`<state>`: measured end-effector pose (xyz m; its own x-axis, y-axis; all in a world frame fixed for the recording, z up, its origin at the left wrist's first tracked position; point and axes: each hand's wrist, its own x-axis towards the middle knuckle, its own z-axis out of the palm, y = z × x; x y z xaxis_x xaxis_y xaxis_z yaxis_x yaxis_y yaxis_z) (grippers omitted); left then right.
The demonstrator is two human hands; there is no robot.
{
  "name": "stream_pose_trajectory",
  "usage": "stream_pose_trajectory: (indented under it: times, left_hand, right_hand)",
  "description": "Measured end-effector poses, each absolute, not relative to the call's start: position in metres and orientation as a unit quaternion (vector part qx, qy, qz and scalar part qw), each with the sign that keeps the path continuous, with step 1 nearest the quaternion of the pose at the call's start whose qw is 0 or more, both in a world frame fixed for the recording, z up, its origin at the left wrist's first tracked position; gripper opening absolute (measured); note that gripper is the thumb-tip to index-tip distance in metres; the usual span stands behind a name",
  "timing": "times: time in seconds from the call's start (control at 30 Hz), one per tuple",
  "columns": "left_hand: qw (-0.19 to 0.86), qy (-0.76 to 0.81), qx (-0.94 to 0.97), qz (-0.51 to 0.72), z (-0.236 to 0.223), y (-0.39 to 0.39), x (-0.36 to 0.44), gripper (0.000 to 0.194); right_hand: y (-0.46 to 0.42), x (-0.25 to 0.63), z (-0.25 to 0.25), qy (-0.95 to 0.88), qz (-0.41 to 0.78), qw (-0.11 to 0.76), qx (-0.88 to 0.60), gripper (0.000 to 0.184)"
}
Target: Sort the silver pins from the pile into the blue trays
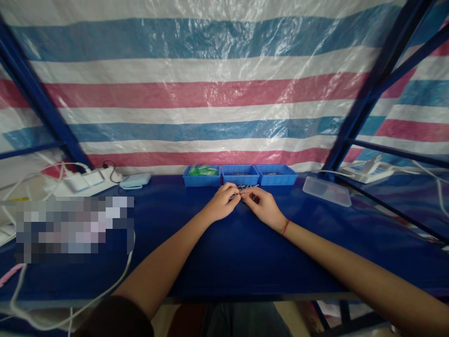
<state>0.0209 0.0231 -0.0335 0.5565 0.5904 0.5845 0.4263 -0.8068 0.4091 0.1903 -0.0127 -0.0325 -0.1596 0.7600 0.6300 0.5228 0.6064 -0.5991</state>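
My left hand (221, 204) and my right hand (264, 206) meet at the fingertips over the middle of the blue table. Both have their fingers curled in a pinch; whatever is between them is too small and too hidden to name. Just behind the fingers lies a small pile of thin, shiny metal pieces (249, 186), partly covered by the hands. Beyond it stands a blue middle bin (241, 179) with a few similar pieces inside. A left blue bin (202, 181) contains green plastic packaging (203, 171), and a right blue bin (279, 180) holds small metal pieces.
A clear plastic lid or tray (327, 191) lies to the right. At the left are a light-blue flat case (135, 181), a white power strip (87, 183), a blurred-out item (73, 229) and a loose white cable (115, 285). Blue metal posts flank the table before a striped sheet.
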Motion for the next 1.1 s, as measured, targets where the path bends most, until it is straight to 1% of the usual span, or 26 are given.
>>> stream_pose_trajectory:
  times: [0.13, 0.4, 0.73, 0.9, 1.03, 1.1]
  left_hand:
    - [0.095, 0.287, 0.882, 0.36, -0.034, 0.023, 0.021, 0.012]
    - [0.033, 0.338, 0.885, 0.318, -0.034, 0.019, 0.024, 0.012]
    - [0.013, 0.299, 0.862, 0.409, -0.026, 0.016, 0.024, 0.006]
    - [0.019, 0.282, 0.856, 0.433, -0.022, 0.012, 0.025, 0.01]
    - [0.035, 0.297, 0.847, 0.438, -0.021, 0.01, 0.026, 0.015]
    - [0.042, 0.316, 0.841, 0.436, -0.022, 0.011, 0.026, 0.022]
  right_hand:
    - [-0.012, 0.191, -0.036, -0.753, 0.11, 0.489, -0.426, 0.021]
    - [-0.019, 0.196, -0.035, -0.767, 0.058, 0.488, -0.413, 0.019]
    - [-0.016, 0.201, -0.033, -0.765, 0.045, 0.485, -0.42, 0.017]
    - [-0.016, 0.202, -0.033, -0.774, 0.057, 0.473, -0.418, 0.019]
    - [-0.016, 0.202, -0.033, -0.779, 0.069, 0.468, -0.412, 0.022]
    - [-0.01, 0.205, -0.032, -0.763, 0.067, 0.478, -0.429, 0.026]
